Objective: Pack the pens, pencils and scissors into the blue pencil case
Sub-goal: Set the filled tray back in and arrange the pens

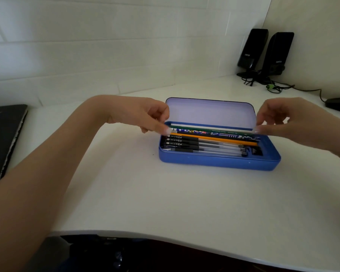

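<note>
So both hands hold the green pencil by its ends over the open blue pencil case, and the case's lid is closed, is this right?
Not quite: the lid is open, standing up behind the tray, as the head view shows. The rest holds: the left hand and right hand pinch the green pencil by its ends over the blue pencil case.

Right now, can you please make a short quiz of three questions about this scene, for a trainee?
1. True or false: the lid of the blue pencil case is open.
2. Which item do the left hand and right hand hold by its two ends? A) green pencil B) orange pencil C) a black pen
3. What stands at the far right corner of the desk?

Key: 1 true; 2 A; 3 two black speakers.
</note>
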Available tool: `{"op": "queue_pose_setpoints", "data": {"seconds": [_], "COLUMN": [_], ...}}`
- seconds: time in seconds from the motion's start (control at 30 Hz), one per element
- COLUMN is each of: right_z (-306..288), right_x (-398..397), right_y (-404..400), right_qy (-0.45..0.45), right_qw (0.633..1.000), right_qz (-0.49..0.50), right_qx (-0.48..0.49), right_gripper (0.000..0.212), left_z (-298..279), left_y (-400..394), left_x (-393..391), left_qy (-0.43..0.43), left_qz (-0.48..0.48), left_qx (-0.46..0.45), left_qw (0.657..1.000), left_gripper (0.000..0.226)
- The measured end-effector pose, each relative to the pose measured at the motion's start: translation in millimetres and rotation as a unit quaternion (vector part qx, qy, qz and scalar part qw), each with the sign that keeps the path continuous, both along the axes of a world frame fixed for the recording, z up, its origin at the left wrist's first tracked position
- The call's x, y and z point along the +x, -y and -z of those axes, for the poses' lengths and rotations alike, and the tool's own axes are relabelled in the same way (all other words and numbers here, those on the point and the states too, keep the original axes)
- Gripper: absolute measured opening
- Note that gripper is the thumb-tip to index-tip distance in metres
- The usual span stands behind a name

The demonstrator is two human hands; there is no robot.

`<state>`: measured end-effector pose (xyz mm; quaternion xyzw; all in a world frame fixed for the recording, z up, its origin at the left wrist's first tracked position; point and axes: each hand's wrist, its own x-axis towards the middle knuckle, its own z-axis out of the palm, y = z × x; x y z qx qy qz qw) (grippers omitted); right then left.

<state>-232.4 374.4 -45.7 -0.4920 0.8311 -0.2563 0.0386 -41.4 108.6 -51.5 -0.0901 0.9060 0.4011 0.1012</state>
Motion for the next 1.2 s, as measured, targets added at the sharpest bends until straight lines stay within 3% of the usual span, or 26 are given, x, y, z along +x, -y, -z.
{"op": "queue_pose_setpoints", "data": {"seconds": [0.2,0.53,0.8,1.0,1.2], "right_z": [10.3,6.1,17.4,16.7,20.8], "right_x": [-3.6,-7.1,-7.2,-11.2,-10.4], "right_y": [3.6,1.1,9.0,8.4,12.4], "right_qy": [0.027,0.132,0.177,0.282,0.238], "right_qw": [0.991,0.982,0.972,0.948,0.958], "right_qz": [0.063,0.095,0.136,0.144,0.151], "right_qx": [0.116,0.091,0.071,0.039,0.052], "right_gripper": [0.020,0.014,0.025,0.022,0.025], "left_z": [9.7,10.7,11.8,13.0,15.3], "left_y": [1.3,-6.7,-9.2,-10.3,-8.8], "left_x": [-7.6,-10.9,-11.2,-14.0,-16.2], "left_qy": [0.012,0.008,0.007,0.000,-0.004], "left_qz": [-0.089,-0.108,-0.112,-0.135,-0.140], "left_qx": [-0.004,-0.032,-0.035,-0.026,-0.029], "left_qw": [0.996,0.994,0.993,0.991,0.990], "left_gripper": [0.036,0.032,0.031,0.030,0.029]}}
